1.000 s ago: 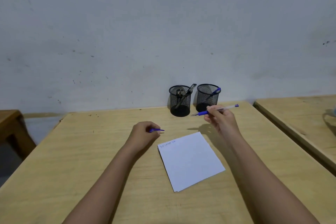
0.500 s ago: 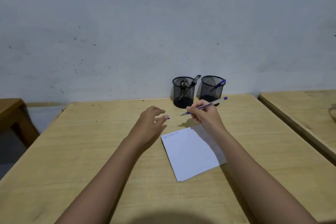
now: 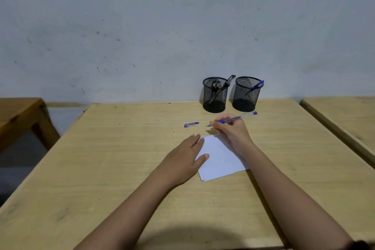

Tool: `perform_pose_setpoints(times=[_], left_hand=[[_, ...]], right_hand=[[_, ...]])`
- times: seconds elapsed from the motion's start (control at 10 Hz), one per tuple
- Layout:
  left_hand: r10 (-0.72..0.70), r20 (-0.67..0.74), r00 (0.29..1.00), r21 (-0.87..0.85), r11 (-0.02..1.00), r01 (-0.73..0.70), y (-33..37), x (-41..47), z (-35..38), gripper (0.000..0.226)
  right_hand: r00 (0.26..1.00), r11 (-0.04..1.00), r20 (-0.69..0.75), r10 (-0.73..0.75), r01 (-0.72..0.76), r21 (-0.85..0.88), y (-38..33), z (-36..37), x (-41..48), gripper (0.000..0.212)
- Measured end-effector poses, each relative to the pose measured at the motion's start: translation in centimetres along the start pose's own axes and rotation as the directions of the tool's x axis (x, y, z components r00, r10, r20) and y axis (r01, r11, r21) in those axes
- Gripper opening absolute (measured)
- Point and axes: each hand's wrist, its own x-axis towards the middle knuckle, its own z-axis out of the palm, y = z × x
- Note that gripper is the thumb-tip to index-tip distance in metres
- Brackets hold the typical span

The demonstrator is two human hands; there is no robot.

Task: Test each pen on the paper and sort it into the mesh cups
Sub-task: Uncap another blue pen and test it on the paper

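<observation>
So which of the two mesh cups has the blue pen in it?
The right cup, nearest the right hand; the left cup holds only dark pens.

The left hand (image 3: 183, 159) hides the paper's (image 3: 220, 160) near-left edge, perhaps its writing.

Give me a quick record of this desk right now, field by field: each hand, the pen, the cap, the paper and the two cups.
left hand: flat, pressing the paper's left edge
right hand: holding the pen
pen: uncapped, tip above the paper's far edge
cap: lying on the table
paper: white, angled
left cup: dark pens
right cup: one blue pen
</observation>
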Motion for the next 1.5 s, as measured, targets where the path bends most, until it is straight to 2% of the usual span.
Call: perform_pose_setpoints(times=[0.1, 0.2, 0.3, 0.4, 0.5, 0.6, 0.7, 1.1, 1.5], left_hand=[[0.020, 0.063, 0.998, 0.017, 1.000, -0.021, -0.1, -0.1, 0.1, 0.064], [0.005, 0.107, 0.994, 0.071, 0.997, -0.013, -0.2, -0.2, 0.3, 0.071], [-0.015, 0.129, 0.992, 0.105, 0.994, 0.001, -0.1, -0.3, 0.4, 0.076], [-0.036, 0.120, 0.992, 0.110, 0.994, 0.023, -0.1, -0.4, 0.4, 0.078], [-0.044, 0.119, 0.992, 0.108, 0.994, 0.031, -0.1, -0.3, 0.4, 0.078], [-0.046, 0.114, 0.992, 0.106, 0.994, 0.034, -0.1, -0.3, 0.4, 0.078], [-0.051, 0.115, 0.992, 0.103, 0.994, 0.039, 0.1, -0.4, 0.4, 0.077], [-0.062, 0.114, 0.992, 0.107, 0.993, 0.050, 0.2, -0.3, 0.5, 0.077], [-0.070, 0.105, 0.992, 0.102, 0.993, 0.060, 0.2, -0.2, 0.6, 0.077]], right_hand=[[0.999, 0.996, -0.023, -0.034, 0.032, -0.085, 0.1, 0.0, 0.3, 0.014], [0.998, 0.997, 0.027, -0.050, 0.052, -0.062, 0.1, 0.5, 0.8, 0.016], [0.994, 0.982, 0.053, -0.091, 0.098, -0.163, 0.4, 1.1, 1.2, 0.020], [0.994, 0.987, 0.074, -0.074, 0.084, -0.138, 1.0, 1.5, 1.3, 0.023], [0.996, 0.988, 0.062, -0.064, 0.071, -0.134, 1.1, 1.6, 1.4, 0.030], [0.995, 0.964, -0.017, -0.101, 0.094, -0.247, 1.5, 1.7, 1.7, 0.038], [0.990, 0.942, -0.020, -0.142, 0.129, -0.311, 1.8, 1.9, 2.0, 0.041], [0.989, 0.933, 0.025, -0.146, 0.146, -0.330, 2.0, 1.9, 2.3, 0.039], [0.983, 0.890, 0.009, -0.182, 0.169, -0.423, 2.4, 1.8, 2.8, 0.036]])
